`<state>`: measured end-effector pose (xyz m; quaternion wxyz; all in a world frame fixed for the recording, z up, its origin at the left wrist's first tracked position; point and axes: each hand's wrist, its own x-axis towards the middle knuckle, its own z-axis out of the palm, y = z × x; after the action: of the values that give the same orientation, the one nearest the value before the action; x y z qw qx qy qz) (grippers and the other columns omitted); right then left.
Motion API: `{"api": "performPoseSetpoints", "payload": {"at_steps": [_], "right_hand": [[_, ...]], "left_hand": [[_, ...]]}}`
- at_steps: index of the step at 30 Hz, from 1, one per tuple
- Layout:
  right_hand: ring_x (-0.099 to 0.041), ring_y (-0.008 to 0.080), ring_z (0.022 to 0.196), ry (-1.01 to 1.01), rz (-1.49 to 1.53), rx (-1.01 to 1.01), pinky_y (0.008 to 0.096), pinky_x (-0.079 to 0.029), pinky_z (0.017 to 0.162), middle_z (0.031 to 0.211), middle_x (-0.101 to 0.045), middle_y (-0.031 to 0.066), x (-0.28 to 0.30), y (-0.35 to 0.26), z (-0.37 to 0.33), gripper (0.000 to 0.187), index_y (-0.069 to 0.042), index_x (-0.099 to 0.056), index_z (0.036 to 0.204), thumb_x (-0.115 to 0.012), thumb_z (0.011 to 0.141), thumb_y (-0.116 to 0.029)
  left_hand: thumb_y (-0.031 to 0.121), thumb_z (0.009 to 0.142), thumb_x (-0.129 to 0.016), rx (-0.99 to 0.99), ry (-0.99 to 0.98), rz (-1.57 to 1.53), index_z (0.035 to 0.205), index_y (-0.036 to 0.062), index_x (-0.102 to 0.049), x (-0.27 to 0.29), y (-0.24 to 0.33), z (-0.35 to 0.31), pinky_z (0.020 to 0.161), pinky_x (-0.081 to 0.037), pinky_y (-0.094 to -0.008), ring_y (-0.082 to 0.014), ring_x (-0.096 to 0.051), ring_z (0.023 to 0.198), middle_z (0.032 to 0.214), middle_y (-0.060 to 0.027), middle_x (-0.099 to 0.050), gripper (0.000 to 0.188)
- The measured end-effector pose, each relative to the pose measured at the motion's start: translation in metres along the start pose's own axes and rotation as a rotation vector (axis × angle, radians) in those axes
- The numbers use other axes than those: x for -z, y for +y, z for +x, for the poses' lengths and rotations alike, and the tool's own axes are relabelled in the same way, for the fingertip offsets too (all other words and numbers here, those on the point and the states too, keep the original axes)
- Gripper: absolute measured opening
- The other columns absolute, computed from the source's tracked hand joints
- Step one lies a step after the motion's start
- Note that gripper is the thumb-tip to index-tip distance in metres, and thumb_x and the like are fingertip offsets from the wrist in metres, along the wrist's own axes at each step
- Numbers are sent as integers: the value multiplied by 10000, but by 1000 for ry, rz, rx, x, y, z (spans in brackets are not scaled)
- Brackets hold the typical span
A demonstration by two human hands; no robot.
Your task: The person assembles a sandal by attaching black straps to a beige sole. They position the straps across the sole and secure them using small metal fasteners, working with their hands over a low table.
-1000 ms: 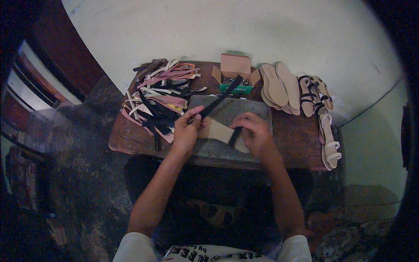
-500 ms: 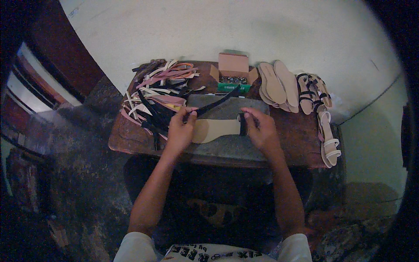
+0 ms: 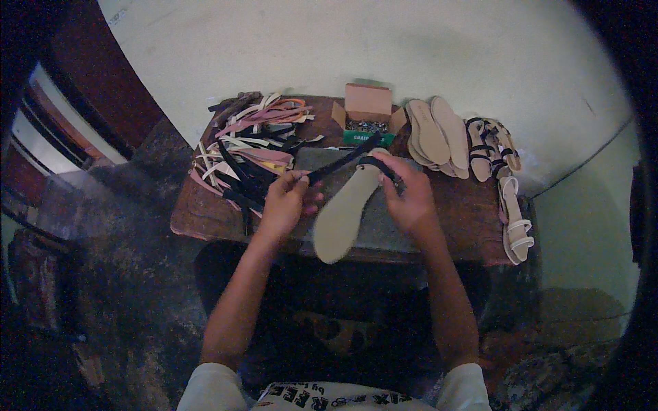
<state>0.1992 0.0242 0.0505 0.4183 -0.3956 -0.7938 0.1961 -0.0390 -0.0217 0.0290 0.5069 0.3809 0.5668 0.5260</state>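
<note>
Pale wall behind, dark floor below, and between them a small brown worktop (image 3: 205,212) crowded with sandal parts. Left hand (image 3: 282,200) has its grip pinched shut on one end of a black strap (image 3: 339,163); right hand (image 3: 411,198) is closed on the toe end of a tan insole (image 3: 346,209) where the strap loops round it. The insole lies slantwise on a grey pad (image 3: 391,226), its heel end jutting past the near edge of the worktop.

The strap looks taut, so it could slip from the left pinch or pull out of the loop at the toe. With its heel unsupported, the insole could tip off the edge if the right hand loosens.

An open cardboard box (image 3: 368,104) stands at the back, holding small metal bits, too small to tell apart. Loose straps (image 3: 250,137) lie heaped at the left; bare soles (image 3: 435,133) and finished sandals (image 3: 493,147) lie at the right.
</note>
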Motion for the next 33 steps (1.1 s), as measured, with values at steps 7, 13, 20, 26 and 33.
{"api": "performPoseSetpoints", "payload": {"at_steps": [7, 13, 20, 26, 33], "right_hand": [[-612, 328, 1145, 96, -73, 35, 383, -465, 993, 1188, -653, 175, -26, 10, 10, 414, -50, -623, 1232, -679, 826, 9], [-569, 349, 1153, 279, -174, 45, 405, -462, 988, 1300, -538, 180, -19, -18, 0, 452, -82, -627, 1239, -717, 799, -28], [-589, 334, 1050, 189, -188, 66, 410, -500, 915, 1284, -516, 155, 21, -16, -11, 481, -135, -608, 1267, -725, 805, -70], [-615, 290, 1012, 80, -30, -87, 387, -515, 877, 1244, -542, 145, 38, -12, -11, 483, -133, -621, 1249, -743, 788, -58], [-630, 338, 925, 66, -173, 107, 425, -508, 841, 1149, -596, 142, 46, 12, -17, 384, -90, -649, 1148, -745, 777, -70]], "left_hand": [[191, 1005, -531, 44, 72, -49, 1172, 27, -626, 4, 0, 2, 675, -487, -258, -119, -641, 806, 991, -67, -683, 253], [227, 964, -618, 4, -68, -37, 1178, 45, -675, 10, 6, -4, 731, -459, -254, -110, -627, 849, 979, -12, -686, 286], [175, 880, -736, -58, -270, 153, 1124, 56, -691, 2, 18, -18, 846, -477, -274, -108, -606, 932, 1010, -9, -683, 276], [84, 820, -781, -110, -292, 94, 1102, 51, -692, 0, 11, -13, 865, -481, -279, -108, -622, 936, 1043, -24, -706, 297], [107, 834, -775, -112, -312, 126, 1107, 54, -691, -5, 9, -12, 877, -480, -281, -106, -627, 939, 1034, -27, -711, 290]]}}
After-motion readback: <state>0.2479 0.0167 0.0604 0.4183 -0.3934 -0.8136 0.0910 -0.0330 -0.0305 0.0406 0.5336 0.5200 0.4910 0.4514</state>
